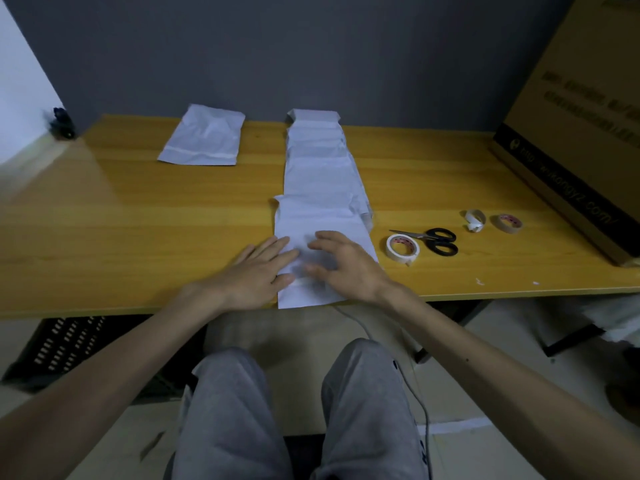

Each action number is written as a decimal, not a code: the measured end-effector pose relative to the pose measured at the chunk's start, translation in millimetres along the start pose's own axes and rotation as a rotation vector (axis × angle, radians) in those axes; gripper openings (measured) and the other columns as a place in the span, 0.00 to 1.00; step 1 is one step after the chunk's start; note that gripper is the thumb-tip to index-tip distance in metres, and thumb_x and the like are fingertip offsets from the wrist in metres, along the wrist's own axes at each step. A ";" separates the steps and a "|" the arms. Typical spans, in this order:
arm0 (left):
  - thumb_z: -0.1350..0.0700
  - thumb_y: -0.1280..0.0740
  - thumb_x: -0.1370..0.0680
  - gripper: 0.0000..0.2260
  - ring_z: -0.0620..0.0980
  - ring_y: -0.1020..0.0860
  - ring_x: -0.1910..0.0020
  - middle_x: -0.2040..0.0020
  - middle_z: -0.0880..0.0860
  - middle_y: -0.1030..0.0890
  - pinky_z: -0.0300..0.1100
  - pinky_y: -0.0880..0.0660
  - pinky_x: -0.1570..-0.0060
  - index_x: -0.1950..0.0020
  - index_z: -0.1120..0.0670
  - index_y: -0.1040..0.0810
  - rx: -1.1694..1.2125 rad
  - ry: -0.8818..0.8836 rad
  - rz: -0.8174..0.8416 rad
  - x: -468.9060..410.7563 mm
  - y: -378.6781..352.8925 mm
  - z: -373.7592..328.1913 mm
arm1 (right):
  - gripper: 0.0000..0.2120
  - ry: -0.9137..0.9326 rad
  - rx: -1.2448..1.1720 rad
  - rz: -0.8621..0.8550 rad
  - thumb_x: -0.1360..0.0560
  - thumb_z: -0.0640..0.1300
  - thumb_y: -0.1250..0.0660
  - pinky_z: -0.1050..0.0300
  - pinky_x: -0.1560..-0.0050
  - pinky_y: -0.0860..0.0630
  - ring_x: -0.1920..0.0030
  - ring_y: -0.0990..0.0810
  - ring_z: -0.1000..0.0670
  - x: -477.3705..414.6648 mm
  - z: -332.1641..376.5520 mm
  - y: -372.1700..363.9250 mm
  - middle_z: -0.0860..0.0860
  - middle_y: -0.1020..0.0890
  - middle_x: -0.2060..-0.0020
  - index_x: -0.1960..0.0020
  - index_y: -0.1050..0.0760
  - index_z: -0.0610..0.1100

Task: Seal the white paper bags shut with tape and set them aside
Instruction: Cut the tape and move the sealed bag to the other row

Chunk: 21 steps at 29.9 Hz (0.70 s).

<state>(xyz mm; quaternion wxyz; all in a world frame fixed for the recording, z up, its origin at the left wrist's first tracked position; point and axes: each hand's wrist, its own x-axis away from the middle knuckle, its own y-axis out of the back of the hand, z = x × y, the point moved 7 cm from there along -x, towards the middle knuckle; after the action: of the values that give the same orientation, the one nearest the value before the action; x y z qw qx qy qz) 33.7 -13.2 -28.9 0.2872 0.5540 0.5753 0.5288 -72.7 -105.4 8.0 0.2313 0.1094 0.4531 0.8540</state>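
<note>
From the head view, both hands lie on the nearest white paper bag [323, 218], which sits at the near edge of the wooden table [138, 220]. The left hand [258, 271] is flat, fingers straight and together, their tips pinning the bag's left edge. The right hand [346, 265] is spread, fingers slightly arched, fingertips on the paper. Neither pinches anything. My judgement is that they are flattening and steadying the bag so that its mouth can be taped.

Beyond the fingertips a row of overlapping white bags [318, 150] runs away from the person, probably lined up so that each can be pulled forward in turn. Far ahead of the left hand, well apart from the row, lies a single taped bag [202, 136] with a pale strip across its near end; it appears sealed and set aside.

Just to the right of the right hand are a tape roll [402, 249] and black-handled scissors [433, 240], touching, within easy reach. Farther right lie a loose curl of tape [473, 220] and a second tape roll [509, 222], beside a cardboard box [571, 133]
</note>
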 end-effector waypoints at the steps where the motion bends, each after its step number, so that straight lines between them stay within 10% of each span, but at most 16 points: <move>1: 0.46 0.51 0.16 0.24 0.43 0.64 0.24 0.22 0.45 0.62 0.46 0.62 0.26 0.21 0.44 0.53 -0.001 0.008 -0.002 1.8 0.2 2.3 | 0.26 -0.005 -0.009 0.011 0.24 0.52 0.33 0.64 0.31 0.45 0.26 0.39 0.51 -3.1 2.9 -6.4 0.47 0.36 0.26 0.29 0.31 0.42; 21: 0.49 0.57 0.16 0.22 0.45 0.66 0.24 0.22 0.44 0.63 0.55 0.66 0.27 0.22 0.44 0.56 -0.055 0.136 -0.065 12.7 -3.3 2.4 | 0.36 -0.163 0.173 0.024 0.24 0.58 0.38 0.51 0.26 0.54 0.23 0.53 0.46 -11.9 8.1 -36.2 0.46 0.49 0.23 0.23 0.47 0.46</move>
<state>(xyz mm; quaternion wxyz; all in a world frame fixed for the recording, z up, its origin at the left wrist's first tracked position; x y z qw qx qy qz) 31.9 0.0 -29.4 0.2798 0.4897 0.5963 0.5712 -48.5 -88.0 -17.0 0.2470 0.2033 0.5034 0.8027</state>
